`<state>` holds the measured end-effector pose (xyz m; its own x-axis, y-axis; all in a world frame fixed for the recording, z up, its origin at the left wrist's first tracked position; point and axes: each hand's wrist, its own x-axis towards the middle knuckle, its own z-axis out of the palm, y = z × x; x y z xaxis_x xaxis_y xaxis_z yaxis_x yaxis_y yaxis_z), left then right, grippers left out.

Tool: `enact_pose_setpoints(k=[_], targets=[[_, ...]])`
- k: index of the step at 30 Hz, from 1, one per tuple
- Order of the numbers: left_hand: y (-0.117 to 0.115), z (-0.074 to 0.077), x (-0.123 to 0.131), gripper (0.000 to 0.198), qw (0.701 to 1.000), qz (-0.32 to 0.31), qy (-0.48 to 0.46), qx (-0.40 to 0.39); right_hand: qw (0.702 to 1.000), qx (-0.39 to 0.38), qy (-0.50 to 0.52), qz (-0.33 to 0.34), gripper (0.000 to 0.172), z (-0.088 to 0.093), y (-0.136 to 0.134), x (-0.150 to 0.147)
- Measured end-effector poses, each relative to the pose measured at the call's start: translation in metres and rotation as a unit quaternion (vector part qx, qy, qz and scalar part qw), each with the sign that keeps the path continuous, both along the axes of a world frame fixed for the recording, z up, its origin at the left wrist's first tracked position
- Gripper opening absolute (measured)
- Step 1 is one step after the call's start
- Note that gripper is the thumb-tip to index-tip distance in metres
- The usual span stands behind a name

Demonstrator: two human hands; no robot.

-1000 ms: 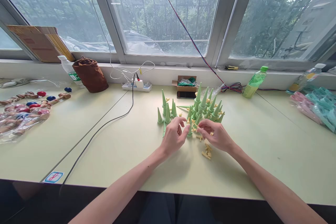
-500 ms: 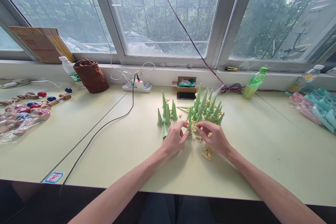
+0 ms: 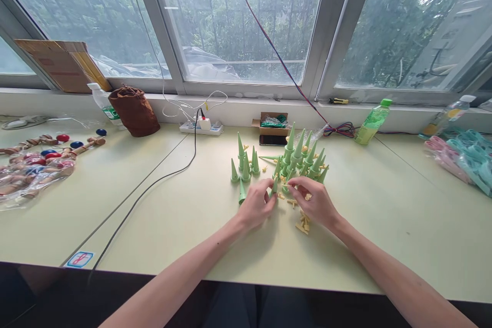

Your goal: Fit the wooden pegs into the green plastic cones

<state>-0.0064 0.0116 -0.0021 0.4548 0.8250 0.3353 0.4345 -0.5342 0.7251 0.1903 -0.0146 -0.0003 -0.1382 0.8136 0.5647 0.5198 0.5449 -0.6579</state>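
My left hand [image 3: 258,200] is closed round a small green cone [image 3: 274,184], held point up between thumb and fingers. Just right of it, my right hand [image 3: 313,199] pinches a small yellow plastic piece [image 3: 285,185], its tip toward the cone with a narrow gap between them. Behind both hands stands a dense cluster of green cones [image 3: 298,152], with small yellow pieces among them. A smaller group of green cones [image 3: 245,166] is to the left, one of them lying on its side. Loose yellow pieces [image 3: 303,224] lie below my right hand.
A small open cardboard box [image 3: 273,117] and a dark phone [image 3: 272,140] lie behind the cones. Left are a power strip [image 3: 200,128], a black cable [image 3: 154,177], a brown pouch [image 3: 134,111] and bagged wooden toys [image 3: 42,169]. A green bottle [image 3: 372,122] stands right.
My left hand has drawn the green cone slightly left and down, away from the yellow piece. My right hand stays almost in place.
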Motion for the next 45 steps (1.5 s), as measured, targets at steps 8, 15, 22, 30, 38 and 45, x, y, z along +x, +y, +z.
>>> enact_pose_setpoints(k=[8, 15, 22, 30, 38, 45], targets=[[-0.001, 0.002, 0.000, 0.011, 1.000, -0.009, 0.005, -0.025, 1.000, -0.003, 0.012, -0.006, 0.014, -0.001, 0.000, -0.001], [0.002, -0.002, 0.001, 0.016, 1.000, -0.015, 0.003, -0.009, 1.000, 0.005, 0.013, -0.004, 0.015, -0.001, 0.000, -0.001], [0.000, 0.004, 0.000, 0.025, 0.993, -0.015, -0.054, -0.106, 1.000, 0.005, 0.007, -0.006, 0.013, 0.002, -0.002, -0.001], [0.002, 0.013, 0.002, 0.033, 0.921, -0.013, -0.263, -0.288, 1.000, 0.014, 0.024, -0.001, 0.011, 0.004, -0.003, -0.001], [0.004, 0.015, 0.002, 0.041, 0.892, -0.011, -0.313, -0.328, 0.999, 0.015, 0.029, -0.005, 0.014, 0.005, -0.003, -0.002], [0.004, 0.013, 0.002, 0.041, 0.896, -0.019, -0.307, -0.320, 0.999, 0.010, 0.032, -0.004, 0.014, 0.007, -0.005, -0.003]])
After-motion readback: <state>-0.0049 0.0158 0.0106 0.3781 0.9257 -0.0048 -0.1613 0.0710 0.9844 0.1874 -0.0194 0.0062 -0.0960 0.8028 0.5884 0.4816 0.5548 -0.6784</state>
